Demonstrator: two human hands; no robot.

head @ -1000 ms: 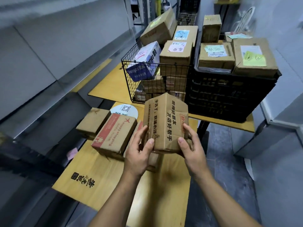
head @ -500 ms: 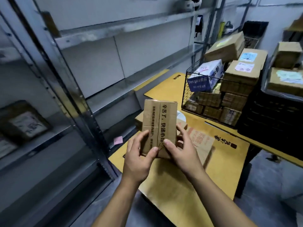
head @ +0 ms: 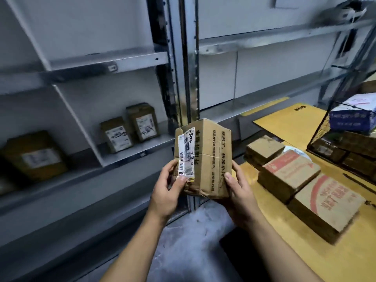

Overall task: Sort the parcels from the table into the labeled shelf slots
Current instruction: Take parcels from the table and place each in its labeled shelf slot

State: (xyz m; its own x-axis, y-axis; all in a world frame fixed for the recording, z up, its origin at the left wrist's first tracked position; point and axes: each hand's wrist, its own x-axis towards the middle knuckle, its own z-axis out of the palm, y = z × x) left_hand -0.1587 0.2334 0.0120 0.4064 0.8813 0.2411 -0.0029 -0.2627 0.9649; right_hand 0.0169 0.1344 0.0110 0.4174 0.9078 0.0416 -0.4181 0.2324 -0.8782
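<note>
I hold a small brown cardboard parcel upright in front of me with both hands. Its white shipping label faces me, with black handwriting on it. My left hand grips the lower left side, thumb on the label. My right hand grips the lower right side. The parcel hangs in front of the upright post of the grey metal shelf. Three labelled parcels stand in the shelf slots at the left, two small ones together and a larger one farther left.
The yellow table lies to the right with three parcels near its edge. A black wire basket full of parcels stands at the far right. Grey floor shows below my arms.
My view has swung left from the table to the shelf. I have turned the parcel in my hands so its white label now faces me.
</note>
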